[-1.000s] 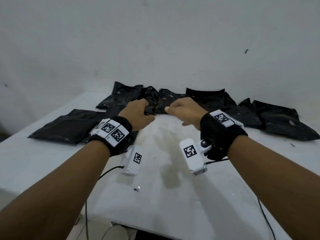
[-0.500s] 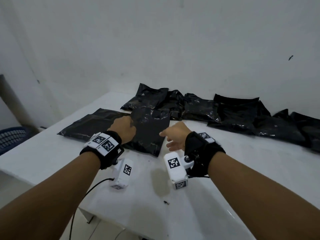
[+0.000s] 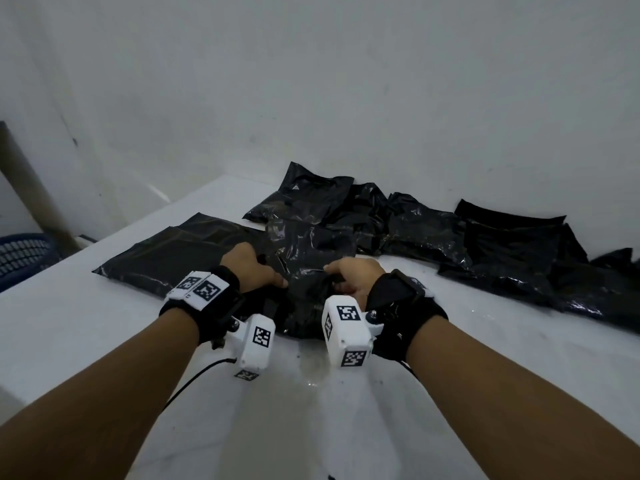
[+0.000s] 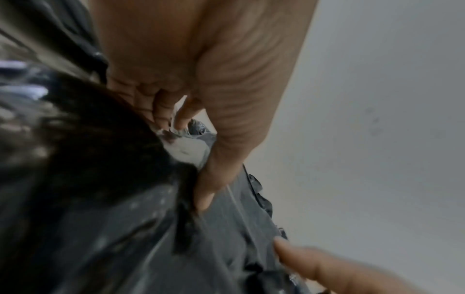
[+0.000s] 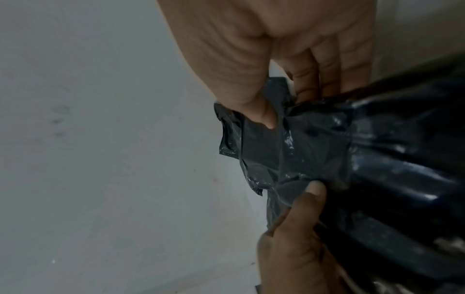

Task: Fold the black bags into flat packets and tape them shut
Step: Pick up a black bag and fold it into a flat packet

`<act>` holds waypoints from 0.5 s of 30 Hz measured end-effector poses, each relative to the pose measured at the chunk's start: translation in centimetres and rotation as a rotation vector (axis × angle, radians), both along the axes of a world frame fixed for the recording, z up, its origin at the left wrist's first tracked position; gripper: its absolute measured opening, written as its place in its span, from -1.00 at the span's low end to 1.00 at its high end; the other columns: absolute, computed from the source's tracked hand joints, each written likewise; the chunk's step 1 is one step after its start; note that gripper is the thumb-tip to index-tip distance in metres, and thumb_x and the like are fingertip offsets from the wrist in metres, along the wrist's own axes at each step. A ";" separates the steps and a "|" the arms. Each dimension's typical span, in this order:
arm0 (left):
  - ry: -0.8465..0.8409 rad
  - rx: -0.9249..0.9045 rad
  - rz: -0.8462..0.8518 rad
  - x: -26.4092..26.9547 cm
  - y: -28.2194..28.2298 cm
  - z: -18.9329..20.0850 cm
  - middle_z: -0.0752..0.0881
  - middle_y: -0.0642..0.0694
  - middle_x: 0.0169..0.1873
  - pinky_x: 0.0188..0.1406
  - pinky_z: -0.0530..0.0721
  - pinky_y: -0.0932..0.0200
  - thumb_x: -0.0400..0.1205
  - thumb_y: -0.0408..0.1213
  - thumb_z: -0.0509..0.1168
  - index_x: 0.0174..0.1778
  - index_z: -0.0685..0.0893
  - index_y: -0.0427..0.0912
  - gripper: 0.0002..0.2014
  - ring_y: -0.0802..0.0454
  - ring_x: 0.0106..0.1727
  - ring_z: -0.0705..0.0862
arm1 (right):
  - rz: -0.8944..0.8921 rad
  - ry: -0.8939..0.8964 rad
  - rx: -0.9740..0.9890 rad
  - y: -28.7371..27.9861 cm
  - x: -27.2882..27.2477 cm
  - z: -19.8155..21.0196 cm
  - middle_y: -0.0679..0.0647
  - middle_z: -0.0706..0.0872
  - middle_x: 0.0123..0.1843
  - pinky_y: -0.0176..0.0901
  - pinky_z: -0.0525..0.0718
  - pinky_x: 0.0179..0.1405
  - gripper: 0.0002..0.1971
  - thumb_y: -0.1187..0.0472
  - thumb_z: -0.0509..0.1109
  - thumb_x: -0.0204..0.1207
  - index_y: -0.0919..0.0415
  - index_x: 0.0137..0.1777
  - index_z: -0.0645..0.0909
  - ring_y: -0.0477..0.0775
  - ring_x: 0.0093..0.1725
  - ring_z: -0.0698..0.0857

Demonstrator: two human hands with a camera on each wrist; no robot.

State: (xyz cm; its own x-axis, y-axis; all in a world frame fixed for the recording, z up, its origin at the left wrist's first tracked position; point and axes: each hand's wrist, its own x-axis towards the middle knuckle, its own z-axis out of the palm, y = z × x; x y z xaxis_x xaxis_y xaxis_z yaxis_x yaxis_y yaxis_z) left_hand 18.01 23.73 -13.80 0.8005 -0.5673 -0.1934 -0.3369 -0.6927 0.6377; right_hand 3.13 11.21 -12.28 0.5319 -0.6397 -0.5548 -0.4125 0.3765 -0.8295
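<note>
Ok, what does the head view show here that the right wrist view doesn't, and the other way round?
Only the head view shows the row of other black bags along the wall, the flat bags at left and the blue basket. Only the right wrist view shows the right hand pinching the near edge of the black bag between thumb and fingers. Both show that bag, both hands gripping it, the left hand included, and the white table.

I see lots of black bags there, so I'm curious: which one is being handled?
The bag nearest the table's front edge, gripped by the left hand and right hand; the rest lie untouched behind.
</note>
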 end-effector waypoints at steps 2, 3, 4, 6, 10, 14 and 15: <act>0.128 -0.073 -0.002 -0.6 0.3 0.4 0.80 -0.24 -0.29 -0.22 0.76 0.03 0.17 -0.24 0.73 -0.27 0.76 -0.36 -0.62 -0.18 -0.23 0.77 | -0.023 -0.017 0.032 -0.4 0.2 -0.1 0.22 0.63 -0.32 -0.15 0.62 -0.60 -0.94 0.40 0.40 0.59 0.36 -0.11 0.59 0.16 -0.50 0.63; 0.177 -0.092 0.000 -0.9 0.5 0.6 0.79 -0.26 -0.35 -0.27 0.77 0.02 0.16 -0.32 0.72 -0.31 0.76 -0.40 -0.66 -0.19 -0.30 0.77 | -0.035 -0.023 0.031 -0.3 0.1 0.0 0.23 0.65 -0.31 -0.16 0.63 -0.60 -0.96 0.40 0.41 0.58 0.39 -0.06 0.62 0.15 -0.50 0.64; 0.217 -0.103 -0.003 -1.3 0.7 0.8 0.80 -0.27 -0.38 -0.25 0.79 -0.03 0.13 -0.37 0.71 -0.31 0.76 -0.43 -0.66 -0.21 -0.33 0.77 | -0.038 -0.031 0.030 -0.2 0.0 0.0 0.25 0.69 -0.26 -0.14 0.66 -0.57 -0.91 0.40 0.42 0.57 0.41 0.02 0.65 0.16 -0.46 0.67; 0.274 -0.139 -0.020 -1.8 1.0 1.2 0.82 -0.29 -0.34 -0.10 0.82 -0.19 0.07 -0.40 0.70 -0.27 0.79 -0.43 -0.63 -0.27 -0.25 0.81 | -0.042 -0.055 0.047 -0.1 -0.4 0.0 0.30 0.74 -0.08 0.01 0.74 -0.37 -0.81 0.40 0.45 0.54 0.42 0.13 0.67 0.25 -0.28 0.73; 0.408 -0.250 -0.043 -3.1 1.3 2.3 0.81 -0.41 -0.18 -0.01 0.74 -0.46 -0.16 -0.31 0.68 -0.11 0.76 -0.45 -0.33 -0.42 -0.11 0.80 | -0.067 -0.117 0.079 -0.3 -2.7 0.8 0.26 0.69 -0.19 -0.01 0.72 -0.42 -0.98 0.41 0.44 0.54 0.34 -0.09 0.66 0.21 -0.37 0.71; 0.559 -0.377 -0.085 -5.4 1.1 4.5 0.76 -0.54 -0.01 0.14 0.65 -0.53 -0.10 -0.37 0.72 0.05 0.71 -0.57 -0.22 -0.53 0.04 0.75 | -0.098 -0.227 0.089 -1.1 -6.3 1.8 0.21 0.68 -0.29 -0.13 0.68 -0.58 -0.98 0.38 0.40 0.58 0.30 -0.06 0.65 0.12 -0.54 0.67; 0.595 -0.422 -0.082 -6.3 1.0 5.3 0.75 -0.54 0.04 0.16 0.66 -0.49 -0.02 -0.39 0.72 0.10 0.70 -0.57 -0.25 -0.50 0.07 0.75 | -0.113 -0.249 0.093 -1.3 -7.3 2.1 0.21 0.69 -0.32 -0.12 0.68 -0.56 -0.97 0.38 0.39 0.59 0.29 -0.08 0.65 0.13 -0.52 0.67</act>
